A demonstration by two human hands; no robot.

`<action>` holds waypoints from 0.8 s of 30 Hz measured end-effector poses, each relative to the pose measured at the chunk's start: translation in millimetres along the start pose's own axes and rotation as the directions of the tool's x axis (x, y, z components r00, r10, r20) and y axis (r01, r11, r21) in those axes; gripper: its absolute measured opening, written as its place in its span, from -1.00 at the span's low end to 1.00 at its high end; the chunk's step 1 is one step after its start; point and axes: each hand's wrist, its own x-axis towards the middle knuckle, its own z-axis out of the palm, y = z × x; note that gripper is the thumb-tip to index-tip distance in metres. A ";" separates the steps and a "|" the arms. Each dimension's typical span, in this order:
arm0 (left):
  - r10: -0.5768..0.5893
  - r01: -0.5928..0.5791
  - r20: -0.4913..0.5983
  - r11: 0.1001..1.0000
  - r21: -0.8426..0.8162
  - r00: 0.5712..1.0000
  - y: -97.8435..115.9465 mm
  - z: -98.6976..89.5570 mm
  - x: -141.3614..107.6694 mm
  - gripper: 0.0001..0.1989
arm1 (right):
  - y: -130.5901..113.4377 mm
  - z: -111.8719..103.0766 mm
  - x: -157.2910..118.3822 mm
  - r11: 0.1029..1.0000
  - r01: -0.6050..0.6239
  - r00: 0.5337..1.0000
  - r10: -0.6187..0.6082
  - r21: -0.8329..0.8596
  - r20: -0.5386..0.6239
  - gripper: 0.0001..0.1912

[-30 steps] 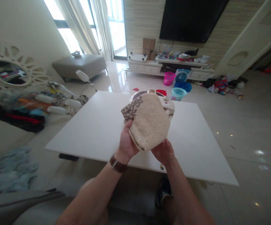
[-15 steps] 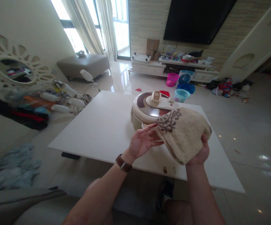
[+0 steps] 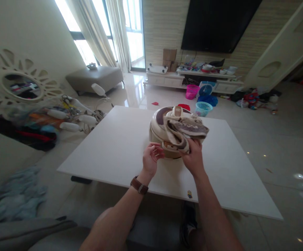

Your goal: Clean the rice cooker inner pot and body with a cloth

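Observation:
A cream and brown electric cooker (image 3: pixel 156 126) with a glass-topped lid stands on the white table (image 3: pixel 109 146). My right hand (image 3: pixel 193 157) grips a beige towel (image 3: pixel 185 127) with a brown pattern. The towel is bunched and folded over, in front of the lid and hiding part of it. My left hand (image 3: pixel 152 158) is just left of the cooker's front, with its fingers curled loosely apart and nothing in them. It wears a brown watch strap on the wrist.
A small dark and yellow item (image 3: pixel 189 194) lies at the table's near edge. Beyond the table, a turquoise basket (image 3: pixel 204 109) and a pink basket (image 3: pixel 192 92) stand on the floor before the TV cabinet (image 3: pixel 164 81). White lamp arms (image 3: pixel 87 120) lie left of the table.
My right hand has moved left with the towel, which has gone from spread out to bunched at the cooker's lid. My left hand has let go of the towel's edge.

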 end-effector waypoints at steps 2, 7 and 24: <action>-0.003 0.004 -0.042 1.000 0.025 0.999 -1.9 -5.7 2.9 -0.79 | 10.5 5.1 -3.3 0.974 0.066 0.998 -0.064 -0.216 0.021 -0.50; -0.072 0.074 -0.093 0.997 0.021 0.993 -6.1 -14.4 10.6 -0.78 | 32.4 1.4 -2.5 0.955 0.071 0.988 -0.108 -0.289 -0.114 -0.56; -0.126 0.143 -0.193 0.987 0.075 0.973 -7.2 -17.1 21.0 -0.77 | 68.2 9.9 19.6 0.750 -0.250 0.447 0.650 0.612 -0.615 -0.33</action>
